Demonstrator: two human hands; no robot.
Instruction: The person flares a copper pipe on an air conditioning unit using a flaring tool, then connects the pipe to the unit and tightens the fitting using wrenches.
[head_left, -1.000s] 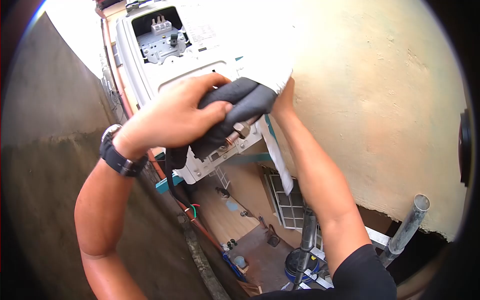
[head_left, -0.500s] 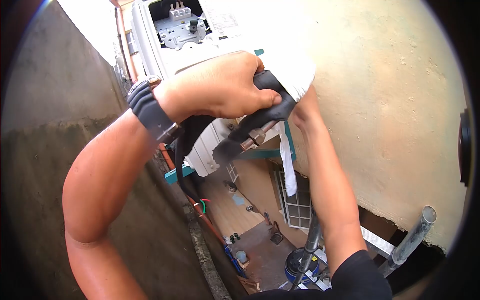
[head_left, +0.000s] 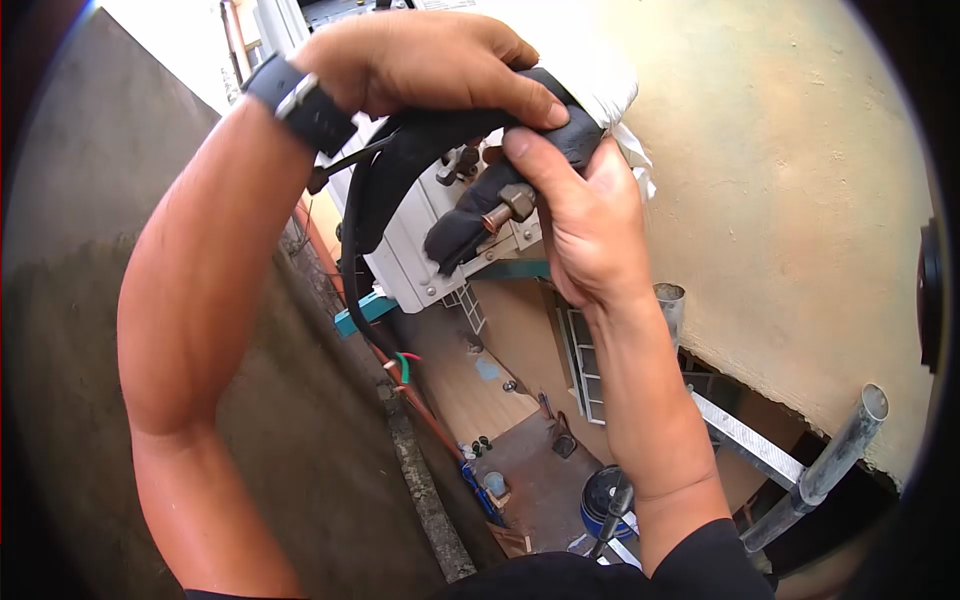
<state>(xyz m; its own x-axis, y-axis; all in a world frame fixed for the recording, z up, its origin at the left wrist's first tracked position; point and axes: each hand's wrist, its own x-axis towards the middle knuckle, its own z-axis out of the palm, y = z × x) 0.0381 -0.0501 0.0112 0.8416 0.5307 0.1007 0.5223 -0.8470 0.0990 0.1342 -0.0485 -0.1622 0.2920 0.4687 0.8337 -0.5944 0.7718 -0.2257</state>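
Observation:
My left hand [head_left: 450, 65] is wrapped over a bundle of black foam-insulated pipe [head_left: 575, 135], its thumb pressed on the foam. From below, my right hand [head_left: 590, 215] grips the same bundle, thumb close to the left one. White wrapping tape [head_left: 605, 90] covers the bundle's upper part, and a loose bit shows beside my right hand. Under my hands, a brass flare nut [head_left: 517, 203] sits on a bare copper pipe end. A second foam-covered end [head_left: 455, 238] lies beside it. A black cable [head_left: 350, 265] hangs down to red, green and white wire ends [head_left: 403, 368].
Behind my hands stands a white outdoor air-conditioner unit [head_left: 405, 280] with valves [head_left: 460, 165], on a teal bracket [head_left: 365, 312]. A grey wall [head_left: 80, 330] rises left, a cream wall [head_left: 780, 200] right. Metal scaffold pipes [head_left: 850, 440] stand at lower right. Far below are a floor and a bucket [head_left: 603, 495].
Both hands and the pipe bundle sit higher in view. My right hand has come from behind the white tape to the front of the foam. The long hanging tape tail no longer shows below.

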